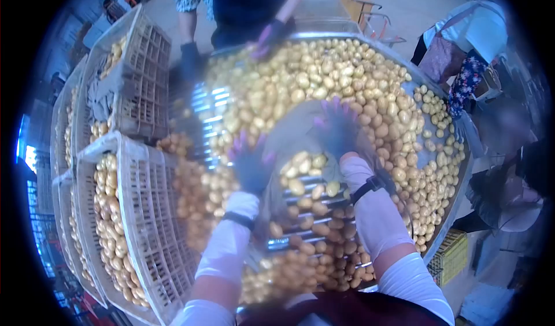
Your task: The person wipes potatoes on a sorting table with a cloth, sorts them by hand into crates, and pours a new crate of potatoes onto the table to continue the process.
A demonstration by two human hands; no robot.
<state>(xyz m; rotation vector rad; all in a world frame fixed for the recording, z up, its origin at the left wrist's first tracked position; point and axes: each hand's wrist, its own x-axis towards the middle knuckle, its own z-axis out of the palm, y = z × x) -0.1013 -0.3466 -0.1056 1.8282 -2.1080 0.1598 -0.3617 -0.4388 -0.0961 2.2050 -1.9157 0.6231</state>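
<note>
A grey-brown cloth lies rumpled over a large heap of small, yellow-brown, oval produce that looks like potatoes. My left hand, in a dark glove with pink fingertips, is at the cloth's left side with its fingers apart. Farther forward, my right hand has its gloved fingers spread over the cloth's far right part. Both hands are slightly blurred, and neither shows anything gripped. Between my forearms, loose potatoes lie on shiny metal bars. White sleeves cover most of my arms.
Plastic crates of potatoes stand along the left, one with cloth on top. The metal table rim bounds the heap. Across it, a person's gloved hands reach in. Another person is at right, above a yellow crate.
</note>
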